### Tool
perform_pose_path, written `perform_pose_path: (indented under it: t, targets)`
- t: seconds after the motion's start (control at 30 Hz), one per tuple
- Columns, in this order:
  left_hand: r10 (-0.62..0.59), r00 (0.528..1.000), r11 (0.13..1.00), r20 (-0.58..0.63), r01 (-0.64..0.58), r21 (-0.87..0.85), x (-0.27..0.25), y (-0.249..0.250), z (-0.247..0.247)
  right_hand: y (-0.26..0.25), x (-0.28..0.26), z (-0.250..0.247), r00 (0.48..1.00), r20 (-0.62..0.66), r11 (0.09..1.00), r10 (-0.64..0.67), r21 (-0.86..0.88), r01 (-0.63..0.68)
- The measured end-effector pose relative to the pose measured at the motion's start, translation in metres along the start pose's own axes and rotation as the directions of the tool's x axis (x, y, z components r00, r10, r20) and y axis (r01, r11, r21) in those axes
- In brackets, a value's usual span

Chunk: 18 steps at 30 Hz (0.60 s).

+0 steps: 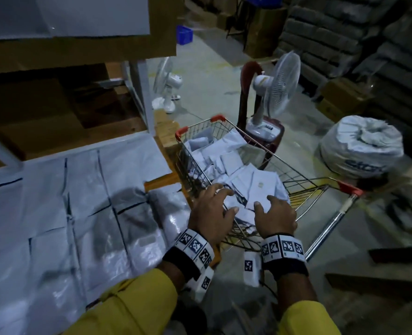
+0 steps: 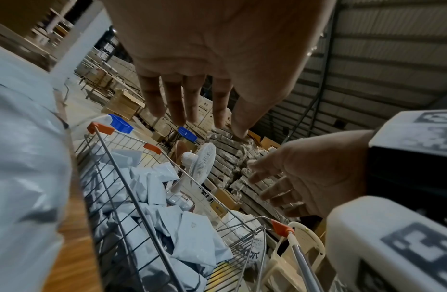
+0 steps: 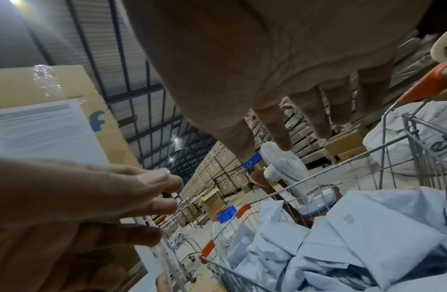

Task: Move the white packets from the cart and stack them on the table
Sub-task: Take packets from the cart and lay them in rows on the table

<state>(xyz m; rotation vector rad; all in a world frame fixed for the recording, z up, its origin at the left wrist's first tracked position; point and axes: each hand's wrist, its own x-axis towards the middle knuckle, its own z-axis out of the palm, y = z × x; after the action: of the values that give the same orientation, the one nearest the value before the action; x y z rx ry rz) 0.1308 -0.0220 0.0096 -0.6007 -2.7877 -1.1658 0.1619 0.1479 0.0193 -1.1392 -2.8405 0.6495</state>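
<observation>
Both hands hover with loose, spread fingers, holding nothing: the left hand [image 1: 211,213] and right hand [image 1: 276,217] above the cart [image 1: 304,183]. White packets [image 1: 226,163] lie heaped inside it, beside the counter [image 1: 84,189] edge.

Packets [image 1: 226,163] heaped in a wire cart [image 1: 304,182] just right of the table [image 1: 55,213], two hands [image 1: 212,211] above its near end, fan [image 1: 275,93] behind, bulging sack [image 1: 361,146] to the right

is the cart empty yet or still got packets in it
Not empty: white packets lie piled loosely across the cart, with both hands reaching in.
</observation>
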Motion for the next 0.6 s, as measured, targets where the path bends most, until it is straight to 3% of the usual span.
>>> perform_pose_path:
  t: [0.3,0.6]
  targets:
    - [-0.047,0.998,0.995,0.031,0.044,0.093,0.070,-0.001,0.029,0.003,0.076,-0.005,0.996,-0.067,0.998,0.056,0.030,-0.054]
    - [-0.163,0.981,0.941,0.105,0.123,0.317,0.134,-0.001,0.096,0.014,0.175,0.037,0.984,0.138,0.993,0.109,-0.070,-0.100]
